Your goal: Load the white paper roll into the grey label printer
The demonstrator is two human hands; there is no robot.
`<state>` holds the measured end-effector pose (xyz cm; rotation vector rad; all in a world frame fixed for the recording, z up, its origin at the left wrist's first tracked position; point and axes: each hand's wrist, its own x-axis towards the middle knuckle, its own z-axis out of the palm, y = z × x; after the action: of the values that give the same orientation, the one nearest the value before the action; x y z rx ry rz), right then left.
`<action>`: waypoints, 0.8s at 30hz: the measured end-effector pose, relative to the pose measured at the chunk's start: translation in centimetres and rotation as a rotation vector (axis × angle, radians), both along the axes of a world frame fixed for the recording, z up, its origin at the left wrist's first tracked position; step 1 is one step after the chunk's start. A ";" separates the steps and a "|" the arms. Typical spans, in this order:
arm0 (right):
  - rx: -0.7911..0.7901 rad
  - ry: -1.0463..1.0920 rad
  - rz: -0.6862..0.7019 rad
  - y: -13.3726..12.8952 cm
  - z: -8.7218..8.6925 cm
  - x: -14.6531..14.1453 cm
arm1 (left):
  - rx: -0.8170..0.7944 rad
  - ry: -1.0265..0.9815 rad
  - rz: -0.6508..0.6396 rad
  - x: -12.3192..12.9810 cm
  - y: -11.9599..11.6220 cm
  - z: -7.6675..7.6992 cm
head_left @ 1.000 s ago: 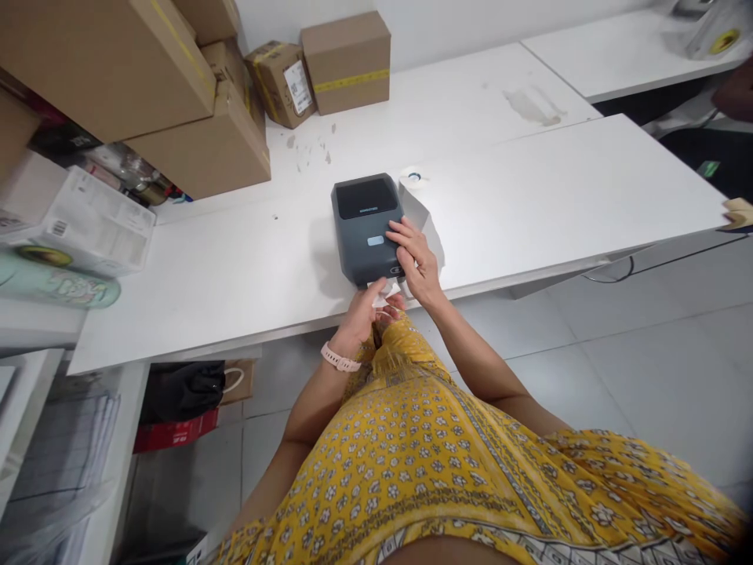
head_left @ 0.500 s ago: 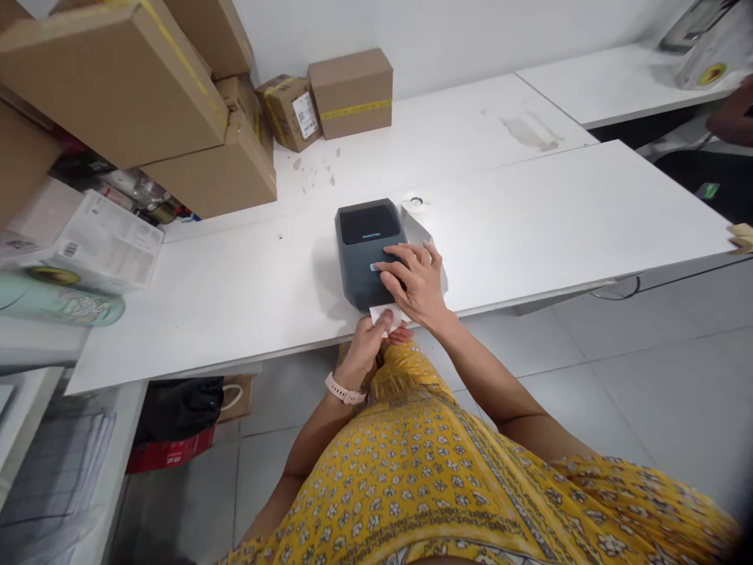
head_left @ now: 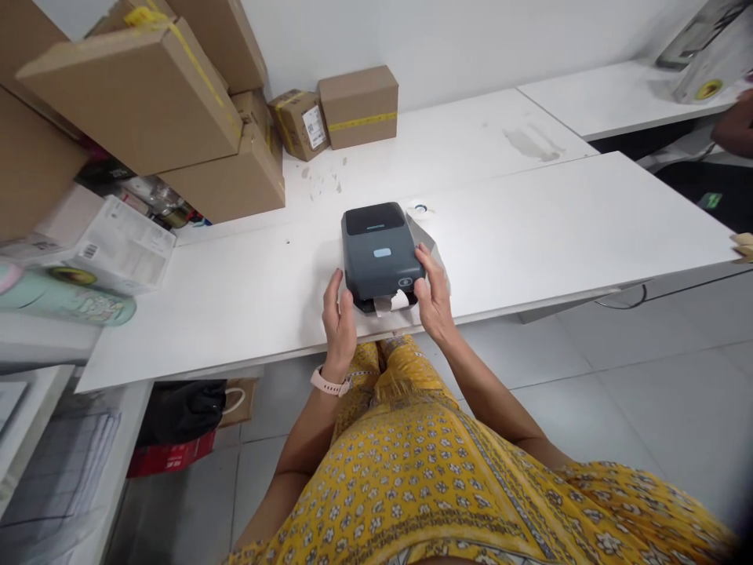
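Printer (head_left: 382,271), dark: paper strip (head_left: 400,300) released, left hand (head_left: 341,331) now open alongside, right hand (head_left: 436,304) loosely spread at opposite edge.

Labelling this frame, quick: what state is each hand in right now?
Left hand: open, holding nothing, beside the dark device; contact can't be told.
Right hand: open, fingertips at the device's right edge.

White table (head_left: 500,227) (stained in places): printer (head_left: 376,267), cardboard boxes (head_left: 360,110), white roll (head_left: 420,209).
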<state>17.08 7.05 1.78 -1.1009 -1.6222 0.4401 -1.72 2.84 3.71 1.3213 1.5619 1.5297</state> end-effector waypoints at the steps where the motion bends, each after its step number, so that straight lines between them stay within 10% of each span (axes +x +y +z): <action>1: -0.001 0.021 0.005 0.0 0.1 0.1 | 0.000 -0.012 -0.020 0.1 0.4 0.1; 10: 0.085 -0.108 0.044 6.9 6.2 0.1 | 0.191 -0.043 -0.057 -0.7 6.9 2.6; 16: 0.145 -0.260 -0.048 14.5 10.1 -1.4 | -0.043 0.101 -0.012 -1.8 12.0 -0.3; 24: 0.169 -0.268 -0.085 21.0 12.4 -3.0 | -0.238 0.110 -0.043 -1.1 11.6 -2.1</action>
<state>14.07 28.04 14.17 -1.1308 -1.8008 0.0990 -2.87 14.47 1.64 1.3120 1.7120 1.2198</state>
